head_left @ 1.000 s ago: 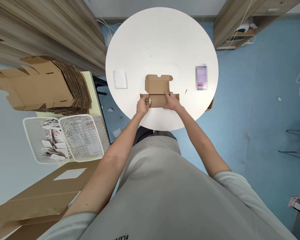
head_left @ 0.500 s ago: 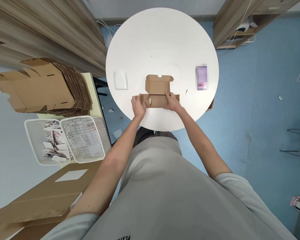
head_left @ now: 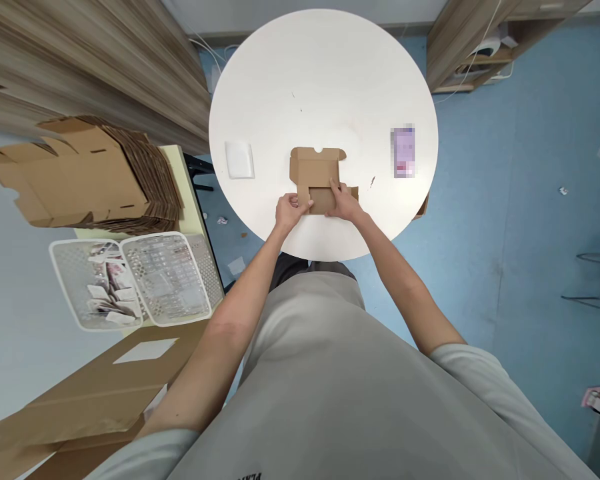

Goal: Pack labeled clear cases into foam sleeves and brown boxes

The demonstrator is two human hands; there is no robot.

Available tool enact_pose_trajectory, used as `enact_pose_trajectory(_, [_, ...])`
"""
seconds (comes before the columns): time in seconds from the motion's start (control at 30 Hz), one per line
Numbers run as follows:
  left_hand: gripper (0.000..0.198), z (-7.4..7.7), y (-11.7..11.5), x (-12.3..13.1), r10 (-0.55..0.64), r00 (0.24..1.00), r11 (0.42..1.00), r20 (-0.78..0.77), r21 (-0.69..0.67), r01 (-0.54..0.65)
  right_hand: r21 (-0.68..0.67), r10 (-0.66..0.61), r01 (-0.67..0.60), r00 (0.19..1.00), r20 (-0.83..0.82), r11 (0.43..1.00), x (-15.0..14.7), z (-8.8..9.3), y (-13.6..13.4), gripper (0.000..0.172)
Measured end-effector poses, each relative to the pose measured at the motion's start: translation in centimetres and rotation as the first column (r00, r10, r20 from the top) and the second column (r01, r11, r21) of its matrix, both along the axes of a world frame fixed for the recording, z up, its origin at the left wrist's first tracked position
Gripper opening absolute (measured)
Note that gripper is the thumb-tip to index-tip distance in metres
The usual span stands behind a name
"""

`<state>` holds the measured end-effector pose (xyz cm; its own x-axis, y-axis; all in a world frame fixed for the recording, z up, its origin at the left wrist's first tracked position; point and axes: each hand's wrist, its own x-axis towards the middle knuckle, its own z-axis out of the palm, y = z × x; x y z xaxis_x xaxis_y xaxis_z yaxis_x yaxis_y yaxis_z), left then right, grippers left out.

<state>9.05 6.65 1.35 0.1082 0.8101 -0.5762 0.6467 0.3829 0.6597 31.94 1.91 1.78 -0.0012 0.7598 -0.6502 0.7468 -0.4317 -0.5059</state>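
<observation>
Head view: the left grip (head_left: 290, 212) pinches one end of a cardboard mailer box (head_left: 320, 201) on the table (head_left: 325, 73), between both grips; the right grip (head_left: 347, 204) clasps its other end, lid (head_left: 319, 172) open beyond.

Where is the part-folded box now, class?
In the head view, the part-folded box lies on the near half of the white table, right of the white packet, held by left hand and right hand.

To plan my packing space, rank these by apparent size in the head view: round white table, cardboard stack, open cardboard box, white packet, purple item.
1. Round white table
2. Cardboard stack
3. Open cardboard box
4. White packet and purple item: too alike to rank.
</observation>
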Motion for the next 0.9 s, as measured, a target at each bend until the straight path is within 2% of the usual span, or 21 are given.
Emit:
enact_pose_trajectory(0.13, [0.028, -0.2, -0.1, 0.8, 0.007, 0.991, 1.000, -0.134, -0.013, -0.009, -0.011, 0.009, -0.009, 1.000, 0.004, 1.000, 0.0, 0.1, 0.0, 0.149])
enact_pose_trajectory(0.27, [0.020, -0.6, 0.1, 0.8, -0.003, 0.982, 0.999, -0.190, -0.037, -0.004, -0.010, 0.019, -0.019, 1.000, 0.001, 1.000, 0.0, 0.1, 0.0, 0.153])
enact_pose_trajectory(0.5, [0.018, -0.6, 0.0, 0.3, -0.076, 0.973, 0.997, -0.218, -0.009, 0.076, -0.012, 0.030, -0.030, 0.999, 0.016, 0.999, -0.2, -0.1, 0.1, 0.161])
enact_pose_trajectory(0.7, [0.018, -0.8, -0.4, 0.7, -0.171, 0.950, 0.981, -0.260, 0.041, 0.188, -0.006, 0.023, -0.023, 1.000, 0.012, 1.000, -0.4, 0.0, 0.1, 0.156])
enact_pose_trajectory(0.9, [0.025, -1.1, -0.4, 1.4, -0.183, 0.931, 0.979, -0.315, 0.029, 0.202, -0.007, 0.022, -0.022, 1.000, 0.004, 1.000, -0.3, -0.1, 0.1, 0.149])
